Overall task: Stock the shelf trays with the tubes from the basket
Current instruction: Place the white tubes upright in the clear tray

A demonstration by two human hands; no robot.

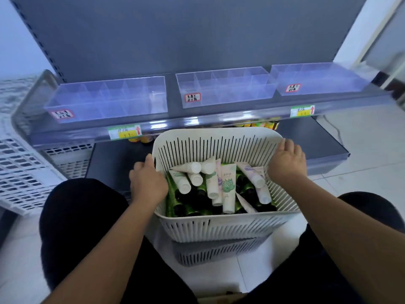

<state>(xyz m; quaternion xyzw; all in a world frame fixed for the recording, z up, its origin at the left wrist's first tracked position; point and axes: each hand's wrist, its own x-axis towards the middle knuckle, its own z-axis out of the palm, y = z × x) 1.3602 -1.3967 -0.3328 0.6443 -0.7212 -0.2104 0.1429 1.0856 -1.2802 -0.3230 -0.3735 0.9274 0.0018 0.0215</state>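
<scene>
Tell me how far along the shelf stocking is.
Nothing is stocked yet: all three clear trays on the shelf look empty. In hand: the left hand and right hand each grip a side rim of the basket. Left to do: every tube, white and green, remains piled in the basket.

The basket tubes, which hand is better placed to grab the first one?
Probably the left hand: its fingers already reach over the basket rim beside the white tubes. The right hand grips the far rim.

Handwritten tray labels [192, 97] illegible; shelf-edge price tags [125, 132] show red up-arrows; one tube [228, 187] bears a QR code.
</scene>
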